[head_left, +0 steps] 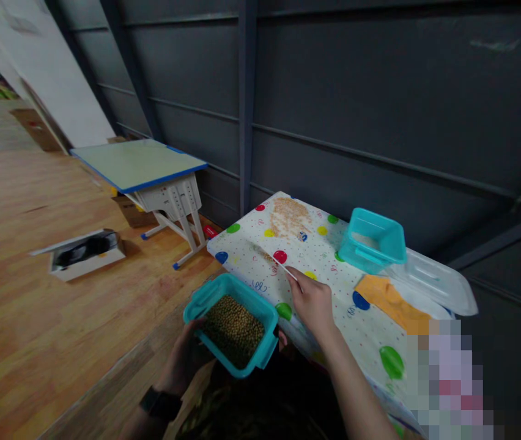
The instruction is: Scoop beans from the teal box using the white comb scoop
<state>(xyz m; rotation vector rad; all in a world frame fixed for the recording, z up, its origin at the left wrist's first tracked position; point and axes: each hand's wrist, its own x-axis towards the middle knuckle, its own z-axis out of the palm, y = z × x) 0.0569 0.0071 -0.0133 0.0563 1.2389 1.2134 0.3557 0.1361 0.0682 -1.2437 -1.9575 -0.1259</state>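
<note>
My left hand (187, 360), with a dark watch on its wrist, holds a teal plastic container (191, 305) at the table's near edge. Round tan beans (235, 324) lie in it. Over the table, my right hand (310, 299) grips a thin white-handled tool (285, 269) that points away to the left. Its far end is blurred, with a few tan grains at it; whether it is a spoon I cannot tell. Beyond that end, light brown grains (290, 217) are spread on the balloon-print tablecloth (251, 266).
A second teal container (370, 241) with something white inside stands at the back right. Beside it are a clear lid (439, 281) and an orange cloth (389, 299). A dark panelled wall (380, 98) runs behind. To the left stand a desk (141, 162) and an open white box (88, 260).
</note>
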